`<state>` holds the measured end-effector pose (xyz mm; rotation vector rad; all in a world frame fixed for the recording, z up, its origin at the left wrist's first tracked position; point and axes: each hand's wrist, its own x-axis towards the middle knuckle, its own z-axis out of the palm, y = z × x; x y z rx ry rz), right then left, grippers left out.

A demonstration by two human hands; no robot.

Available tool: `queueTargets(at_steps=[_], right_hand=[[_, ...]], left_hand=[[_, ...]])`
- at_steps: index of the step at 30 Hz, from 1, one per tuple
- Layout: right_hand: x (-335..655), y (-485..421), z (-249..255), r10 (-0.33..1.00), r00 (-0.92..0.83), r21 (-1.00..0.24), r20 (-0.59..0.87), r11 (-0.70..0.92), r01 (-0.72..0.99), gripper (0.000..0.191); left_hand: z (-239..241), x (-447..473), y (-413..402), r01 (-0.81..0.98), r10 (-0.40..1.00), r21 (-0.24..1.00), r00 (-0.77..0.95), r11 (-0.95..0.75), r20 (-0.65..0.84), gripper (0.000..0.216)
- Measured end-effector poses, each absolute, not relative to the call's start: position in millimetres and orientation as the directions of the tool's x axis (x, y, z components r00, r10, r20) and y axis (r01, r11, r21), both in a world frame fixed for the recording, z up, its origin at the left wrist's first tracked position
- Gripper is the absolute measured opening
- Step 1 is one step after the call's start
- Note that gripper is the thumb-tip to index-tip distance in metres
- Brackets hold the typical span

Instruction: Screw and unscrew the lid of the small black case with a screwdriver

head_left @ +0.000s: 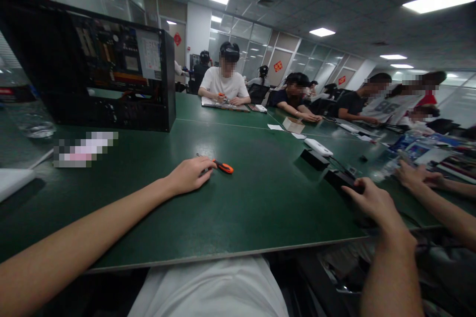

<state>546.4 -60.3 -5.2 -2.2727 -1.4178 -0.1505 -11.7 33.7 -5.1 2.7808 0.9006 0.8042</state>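
Note:
My left hand [190, 174] rests on the green table [260, 208] with its fingers curled over the shaft end of a screwdriver with an orange and black handle [223, 166]. My right hand [370, 202] reaches to the right edge of the table, fingers bent and touching a black box-shaped device [340, 179]. What the right fingers grip, if anything, is hidden.
An open black computer case [111, 74] stands at the back left. A white device [318, 147] lies on a second black box. Another person's hands [418, 177] rest at the right. Several people sit along the far side with papers and boxes.

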Motion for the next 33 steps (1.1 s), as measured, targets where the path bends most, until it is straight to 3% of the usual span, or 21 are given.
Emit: queueTargets(at_steps=[4, 8, 12, 15, 20, 27, 33], right_hand=[[491.9, -59.5, 13.7, 0.896, 0.178, -0.318, 0.407, -0.044, 0.947, 0.029], [394.0, -51.9, 34.5, 0.853, -0.227, -0.364, 0.471, 0.422, 0.830, 0.027], [301.7, -38.9, 47.4, 0.749, -0.535, -0.318, 0.390, 0.655, 0.685, 0.019], [260.1, -22.8, 49.0, 0.665, -0.672, -0.236, 0.324, 0.745, 0.624, 0.018], [234.9, 5.6, 30.0, 0.608, -0.712, -0.235, 0.351, 0.793, 0.562, 0.022], [233.6, 12.4, -2.5, 0.580, -0.689, -0.325, 0.434, 0.814, 0.481, 0.028], [245.1, 31.7, -11.6, 0.694, -0.522, -0.567, 0.496, 0.714, 0.411, 0.030]], left_hand=[[-4.8, -8.5, 30.5, 0.486, 0.630, 0.402, 0.618, -0.776, 0.470, 0.027], [-5.2, -5.0, 24.5, 0.390, 0.644, 0.523, 0.579, -0.758, 0.500, 0.050], [-4.7, -3.4, 16.9, 0.281, 0.587, 0.544, 0.601, -0.790, 0.542, 0.084], [-2.1, -3.7, 12.5, 0.232, 0.539, 0.516, 0.601, -0.824, 0.591, 0.083], [1.1, -6.7, 13.3, 0.302, 0.566, 0.489, 0.569, -0.819, 0.597, 0.049], [-0.5, -8.0, 19.2, 0.298, 0.583, 0.526, 0.610, -0.797, 0.537, 0.041], [-0.4, -1.7, 18.6, 0.332, 0.606, 0.531, 0.615, -0.780, 0.505, 0.039]])
